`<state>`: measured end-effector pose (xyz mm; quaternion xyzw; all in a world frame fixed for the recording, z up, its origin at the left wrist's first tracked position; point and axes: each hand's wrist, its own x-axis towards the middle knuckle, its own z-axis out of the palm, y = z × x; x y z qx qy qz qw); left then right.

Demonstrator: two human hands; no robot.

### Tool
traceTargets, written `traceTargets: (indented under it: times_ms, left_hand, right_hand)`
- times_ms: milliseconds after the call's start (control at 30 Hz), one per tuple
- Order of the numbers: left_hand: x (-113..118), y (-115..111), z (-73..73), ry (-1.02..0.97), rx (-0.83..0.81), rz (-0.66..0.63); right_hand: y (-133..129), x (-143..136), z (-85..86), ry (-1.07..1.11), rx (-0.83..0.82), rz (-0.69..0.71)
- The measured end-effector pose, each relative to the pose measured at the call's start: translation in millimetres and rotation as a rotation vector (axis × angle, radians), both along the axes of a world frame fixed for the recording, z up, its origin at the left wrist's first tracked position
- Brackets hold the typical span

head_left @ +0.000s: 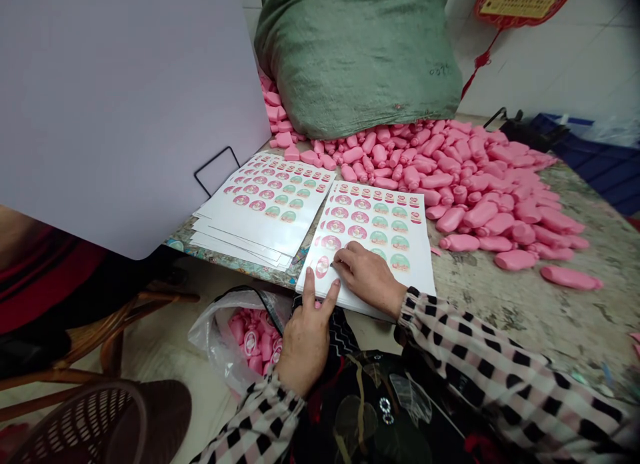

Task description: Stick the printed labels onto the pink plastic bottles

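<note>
My left hand (306, 341) rests at the front edge of a sticker sheet (417, 251), index finger and thumb stretched onto the paper. Between them shows a bit of a small pink plastic bottle (317, 305); the rest of it is hidden under the hand. My right hand (367, 277) lies on the same sheet, its fingertips pinched at the edge of an oval pink sticker (323, 267). That sticker sits tilted compared with the rows of pink and green ovals above it. Whether its edge is lifted is hard to see.
More sticker sheets (250, 227) lie fanned to the left. Pink bottles (480, 214) heap across the table (505, 324), below a green sack (360, 57). A grey panel (125, 111) rises at left. Beneath stand a plastic bag (215, 337) of labelled bottles and a brown basket (95, 424).
</note>
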<state>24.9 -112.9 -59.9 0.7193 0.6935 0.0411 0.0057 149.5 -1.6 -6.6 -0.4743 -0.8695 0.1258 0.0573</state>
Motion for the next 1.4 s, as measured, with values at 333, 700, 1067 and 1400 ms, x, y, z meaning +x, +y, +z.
traceTargets:
  times_ms: [333,700,1067,1400]
  left_hand:
    - [-0.8,-0.4,0.2,-0.020,0.005,-0.006]
    - [-2.4,-0.1,-1.2,0.013,-0.013,-0.020]
    - [-2.1,0.7,-2.5,0.036,-0.007,-0.019]
    - [-2.4,0.1,-1.8,0.028,-0.008,-0.018]
  right_hand:
    - [-10.5,-0.9,-8.9,0.093,0.001,-0.038]
    - [-15.8,-2.5,-11.8,0.176,-0.040,0.016]
    - [-29.5,-11.8,-13.5,0.272,-0.079,-0.140]
    - [-32.0,-17.2,-18.0,0.244,0.010,-0.214]
